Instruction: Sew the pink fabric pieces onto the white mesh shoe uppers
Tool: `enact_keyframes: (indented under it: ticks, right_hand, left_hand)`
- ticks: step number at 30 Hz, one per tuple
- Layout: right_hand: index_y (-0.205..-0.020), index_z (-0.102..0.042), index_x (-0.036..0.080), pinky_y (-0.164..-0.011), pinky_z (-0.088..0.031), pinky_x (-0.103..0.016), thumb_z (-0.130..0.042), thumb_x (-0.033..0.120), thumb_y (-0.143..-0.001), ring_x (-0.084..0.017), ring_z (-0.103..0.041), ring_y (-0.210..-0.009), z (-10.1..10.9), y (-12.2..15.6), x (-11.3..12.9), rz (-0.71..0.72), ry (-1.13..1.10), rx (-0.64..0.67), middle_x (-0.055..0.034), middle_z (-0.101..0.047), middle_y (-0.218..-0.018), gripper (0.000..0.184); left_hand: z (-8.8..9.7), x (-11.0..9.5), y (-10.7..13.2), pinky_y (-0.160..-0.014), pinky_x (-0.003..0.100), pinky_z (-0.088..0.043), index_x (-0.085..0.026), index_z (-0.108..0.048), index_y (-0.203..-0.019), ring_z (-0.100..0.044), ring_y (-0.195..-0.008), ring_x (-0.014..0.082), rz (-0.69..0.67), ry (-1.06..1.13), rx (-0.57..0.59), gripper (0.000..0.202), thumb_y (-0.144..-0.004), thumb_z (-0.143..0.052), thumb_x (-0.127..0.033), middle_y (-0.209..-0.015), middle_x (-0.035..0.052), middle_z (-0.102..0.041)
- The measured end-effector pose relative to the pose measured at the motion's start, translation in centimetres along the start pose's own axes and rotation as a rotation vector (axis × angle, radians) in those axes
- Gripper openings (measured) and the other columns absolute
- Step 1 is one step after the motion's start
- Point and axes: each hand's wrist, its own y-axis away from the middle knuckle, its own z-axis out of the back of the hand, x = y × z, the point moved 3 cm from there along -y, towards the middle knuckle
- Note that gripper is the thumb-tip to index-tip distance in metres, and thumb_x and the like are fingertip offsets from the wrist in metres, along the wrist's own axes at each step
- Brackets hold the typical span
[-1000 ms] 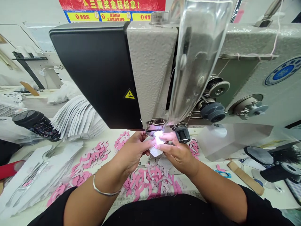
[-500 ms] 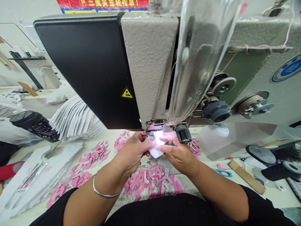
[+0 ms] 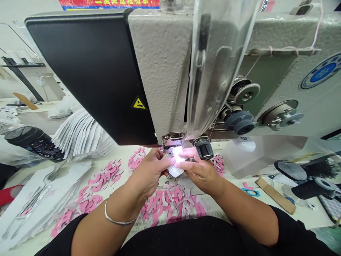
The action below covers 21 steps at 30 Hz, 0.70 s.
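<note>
Less banner [image 3: 109,4] showing now; left hand [image 3: 147,174] clamping white piece [image 3: 175,171], right hand [image 3: 205,176] grip unclear

Bright, fairly even light fills the room, while a small, harsh glow under the sewing machine [image 3: 160,60], just below centre, bleaches part of the white piece [image 3: 176,172] and tints nearby fingertips of the left hand [image 3: 150,169] and right hand [image 3: 204,172] pink. Pale streaks of glare run down the clear plastic guard [image 3: 215,71] at upper centre, beside the deeply dark black cover [image 3: 85,67]. Wide-angle stretching skews the outer edges, and lettering on the cropped banner [image 3: 112,4], upper left, looks soft.
</note>
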Motion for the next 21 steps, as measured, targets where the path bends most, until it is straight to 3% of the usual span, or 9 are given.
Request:
enact_keyframes:
  ticks: [7,16,21]
  right_hand:
    - [-0.102,-0.072,0.031,-0.088,-0.049,-0.043,-0.054,0.019,-0.096,-0.021,-0.057,-0.097,0.0,-0.2,-0.4,-0.054,0.022,0.009,-0.0047,-0.056,-0.090,0.023]
    - [-0.105,-0.069,0.032,-0.090,-0.050,-0.043,-0.052,0.018,-0.096,-0.021,-0.060,-0.103,0.2,-0.1,-0.6,-0.054,-0.013,0.053,-0.0053,-0.059,-0.104,0.024]
    - [-0.110,-0.058,0.029,-0.094,-0.050,-0.044,-0.058,0.017,-0.093,-0.021,-0.062,-0.105,0.1,0.1,-0.9,-0.067,-0.060,-0.011,-0.0037,-0.065,-0.106,0.021]
  left_hand:
    - [-0.4,0.3,0.4,-0.050,0.020,-0.040,-0.018,-0.055,-0.089,-0.051,-0.063,0.0084,-0.018,0.014,-0.030,0.024,-0.075,-0.073,-0.027,-0.077,-0.0035,-0.055]
    - [-0.5,0.5,1.0,-0.054,0.020,-0.043,-0.020,-0.055,-0.103,-0.051,-0.064,0.0084,-0.068,-0.038,0.000,0.033,-0.075,-0.073,-0.028,-0.084,-0.0019,-0.058]
    - [-0.5,0.5,1.1,-0.056,0.020,-0.044,-0.020,-0.055,-0.104,-0.052,-0.066,0.0087,-0.069,-0.036,0.002,0.034,-0.075,-0.071,-0.026,-0.087,-0.0009,-0.059]
